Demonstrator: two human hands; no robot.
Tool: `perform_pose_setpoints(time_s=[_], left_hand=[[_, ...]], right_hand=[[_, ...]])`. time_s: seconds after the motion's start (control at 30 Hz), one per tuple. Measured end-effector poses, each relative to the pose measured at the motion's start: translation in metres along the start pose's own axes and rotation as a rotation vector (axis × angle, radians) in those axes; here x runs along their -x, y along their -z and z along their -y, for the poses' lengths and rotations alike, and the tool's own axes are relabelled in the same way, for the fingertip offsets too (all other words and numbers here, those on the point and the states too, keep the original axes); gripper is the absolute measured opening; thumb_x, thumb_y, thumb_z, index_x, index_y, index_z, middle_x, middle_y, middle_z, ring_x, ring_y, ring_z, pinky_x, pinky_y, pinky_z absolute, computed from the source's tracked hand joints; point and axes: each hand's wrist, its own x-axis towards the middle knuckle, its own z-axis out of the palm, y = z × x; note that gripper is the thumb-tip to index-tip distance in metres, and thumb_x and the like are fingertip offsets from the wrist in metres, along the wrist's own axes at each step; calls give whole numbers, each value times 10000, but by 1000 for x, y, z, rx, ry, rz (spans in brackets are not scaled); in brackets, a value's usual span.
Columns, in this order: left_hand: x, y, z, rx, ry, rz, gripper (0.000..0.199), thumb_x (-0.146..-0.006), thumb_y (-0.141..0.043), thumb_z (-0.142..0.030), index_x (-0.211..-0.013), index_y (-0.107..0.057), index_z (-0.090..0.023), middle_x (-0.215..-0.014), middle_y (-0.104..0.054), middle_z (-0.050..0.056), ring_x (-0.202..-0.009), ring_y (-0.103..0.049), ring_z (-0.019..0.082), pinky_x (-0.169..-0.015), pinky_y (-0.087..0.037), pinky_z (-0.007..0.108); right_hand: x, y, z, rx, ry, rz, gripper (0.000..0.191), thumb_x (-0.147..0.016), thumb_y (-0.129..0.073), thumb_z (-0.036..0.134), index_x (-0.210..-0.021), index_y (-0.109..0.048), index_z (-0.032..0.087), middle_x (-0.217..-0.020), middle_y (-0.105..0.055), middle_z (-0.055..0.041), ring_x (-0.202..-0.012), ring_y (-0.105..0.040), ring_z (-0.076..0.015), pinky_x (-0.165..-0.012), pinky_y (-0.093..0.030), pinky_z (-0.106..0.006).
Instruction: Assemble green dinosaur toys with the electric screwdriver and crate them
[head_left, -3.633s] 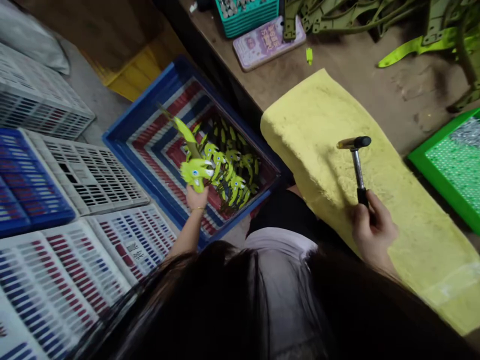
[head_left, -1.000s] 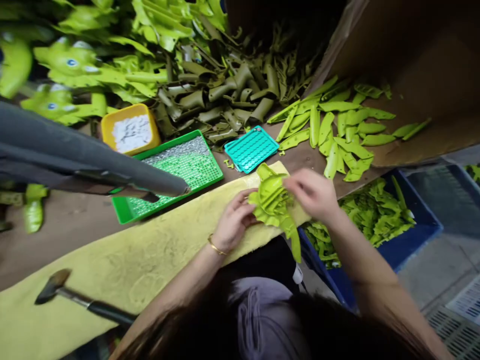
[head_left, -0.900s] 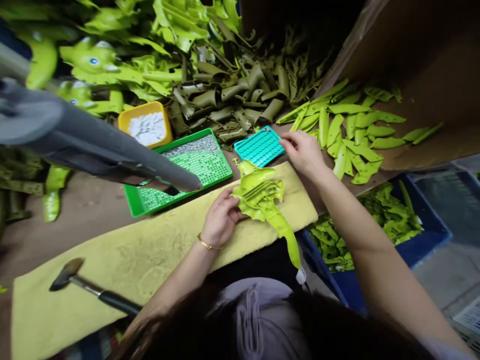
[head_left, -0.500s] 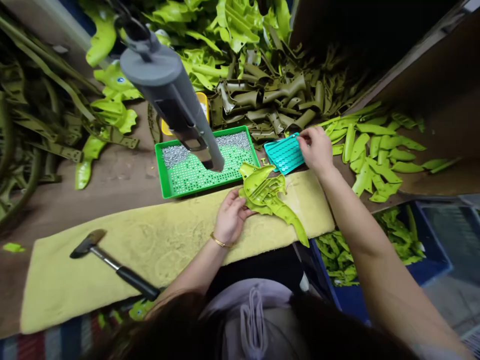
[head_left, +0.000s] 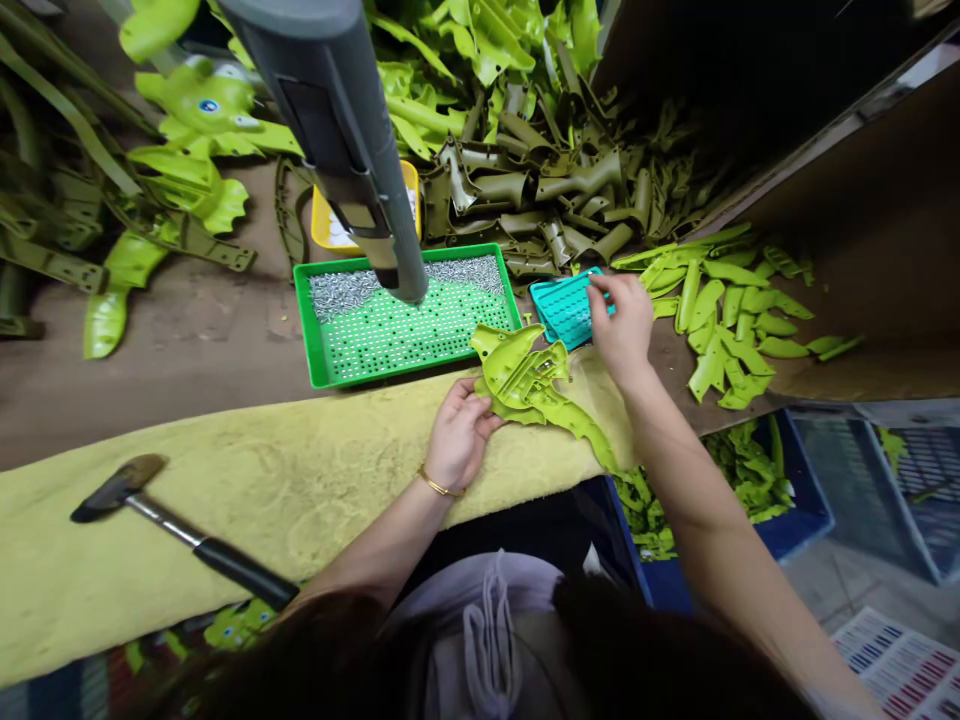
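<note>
My left hand [head_left: 460, 432] grips the left edge of a lime-green plastic shell half [head_left: 529, 378], its ribbed hollow inside facing up. The shell's long curved tail points down to the right over a yellow cloth pad [head_left: 337, 450]. My right hand [head_left: 624, 322] is closed in a pinch at the right side of a small teal ribbed tray [head_left: 562, 308]. Whatever sits between those fingertips is too small to make out. Behind the shell stands a green perforated tray [head_left: 405, 335] with many small screws along its far side.
A grey electric screwdriver [head_left: 345, 150] hangs over the green tray. A hammer [head_left: 187, 535] lies on the pad at left. Olive plastic parts [head_left: 555, 190] and lime-green pieces [head_left: 724, 310] are heaped behind and to the right. Below right is a blue crate [head_left: 802, 500] of lime-green parts.
The whole view has shifted, so the hammer and left-hand parts sit further left. My right hand has drawn slightly back from the teal tray's surface. My left hand keeps its hold on the shell.
</note>
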Motion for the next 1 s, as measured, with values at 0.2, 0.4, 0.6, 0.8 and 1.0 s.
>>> perform_pose_setpoints(time_s=[0.2,0.4,0.6,0.8,1.0], left_hand=[[0,1,0,-19,5,10,323,-632,-714,-208,-901,-540,-170,-781,-648,-18,-714,-647,122,-707,-582,299],[0,-1,1,-4,6,-7,304,-639,-716,-205,-890,-548,-173,-800,-657,-15,-723,-648,130,-761,-580,348],[-2,2,4,-23,-4,1,302,-657,-715,-223,-895,-534,-178,-775,-632,-25,-716,-642,130,-779,-577,369],[-3,2,4,-44,-3,10,344,-640,-730,-216,-904,-512,-181,-779,-635,-25,-689,-633,115,-682,-569,292],[0,3,4,-33,-23,46,385,-642,-788,-234,-898,-504,-192,-709,-605,-58,-659,-627,107,-707,-584,304]], right_hand=[[-54,-27,-39,101,-149,147,231,-864,-494,263,-979,-670,167,-1044,-646,-136,-1009,-573,-265,-980,-421,-463],[-23,1,-14,-242,-139,-9,140,-867,-519,305,-914,-592,195,-877,-638,-60,-785,-594,-171,-784,-513,-359],[52,32,29,-613,-315,233,195,-818,-647,339,-961,-668,208,-783,-690,-6,-628,-623,-128,-634,-540,-303],[77,19,44,-311,-16,100,140,-882,-587,322,-814,-670,231,-819,-655,-42,-759,-606,-162,-669,-521,-317],[85,21,47,43,159,150,224,-915,-518,338,-990,-704,238,-962,-671,-114,-860,-597,-229,-751,-507,-395]])
